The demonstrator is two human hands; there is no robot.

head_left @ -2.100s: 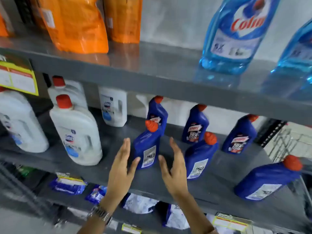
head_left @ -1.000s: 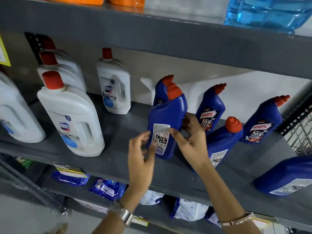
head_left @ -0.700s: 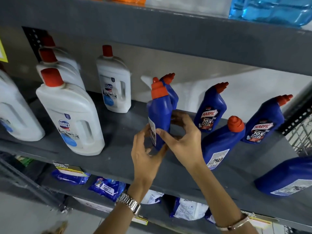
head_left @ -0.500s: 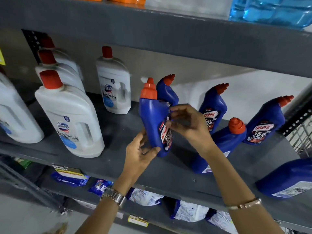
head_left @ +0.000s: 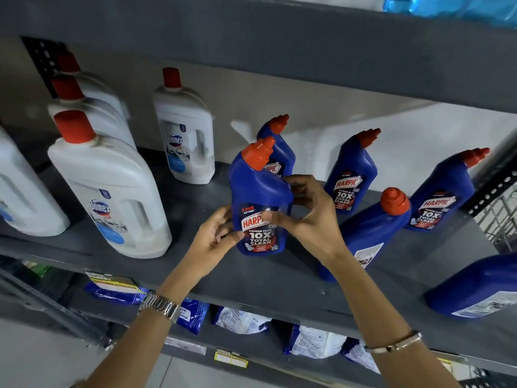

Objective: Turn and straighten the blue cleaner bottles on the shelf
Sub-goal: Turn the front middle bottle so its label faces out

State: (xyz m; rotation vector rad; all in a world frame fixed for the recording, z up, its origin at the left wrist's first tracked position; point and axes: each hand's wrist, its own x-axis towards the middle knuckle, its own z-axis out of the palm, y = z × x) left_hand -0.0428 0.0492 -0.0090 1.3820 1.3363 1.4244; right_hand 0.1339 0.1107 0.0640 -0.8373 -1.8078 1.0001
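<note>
A blue Harpic bottle [head_left: 258, 200] with a red cap stands on the grey shelf [head_left: 274, 278], its front label facing me. My left hand [head_left: 215, 242] grips its lower left side and my right hand [head_left: 307, 217] holds its right side across the label. Behind it stands another blue bottle [head_left: 279, 152]. Two more blue bottles [head_left: 349, 177] [head_left: 444, 194] stand at the back with labels forward. A fifth bottle [head_left: 372, 233] beside my right wrist shows its back label. One bottle [head_left: 475, 287] at the far right shows its back label, its top cut off by the frame edge.
White Domex bottles [head_left: 112, 191] [head_left: 186, 135] with red caps fill the shelf's left half. An upper shelf [head_left: 279, 46] overhangs close above the caps. Blue and white pouches [head_left: 240, 320] lie on the shelf below. A perforated upright [head_left: 492, 189] stands at the right.
Both hands took hold of the front blue bottle and turned it from back label to front label facing me. It now stands upright on the shelf in front of the rear bottle.
</note>
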